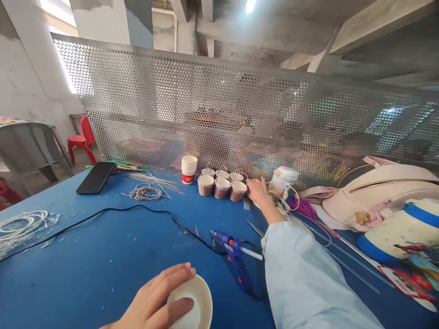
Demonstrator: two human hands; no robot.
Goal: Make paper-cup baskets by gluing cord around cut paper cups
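My left hand (159, 297) is at the bottom of the view, holding a white paper cup (203, 301) by its rim. The thumb dips inside the cup and the fingers lie across its upper edge. My right hand (257, 189) reaches far forward, against the right end of a group of brown-wrapped cups (222, 188). Its fingers are bent, and what they hold, if anything, is hidden. Thin handles arch over some of the wrapped cups. Left of them stands a stack of paper cups (188, 169) with a red lowest cup.
A blue glue gun (235, 256) lies between my arms, its black cord (137, 206) crossing the table. Scissors (255, 227) are beside my right sleeve. Cord coils (146, 193) and a phone (96, 177) lie left; a pink bag (377, 192) sits right. A perforated metal screen (206, 105) stands behind.
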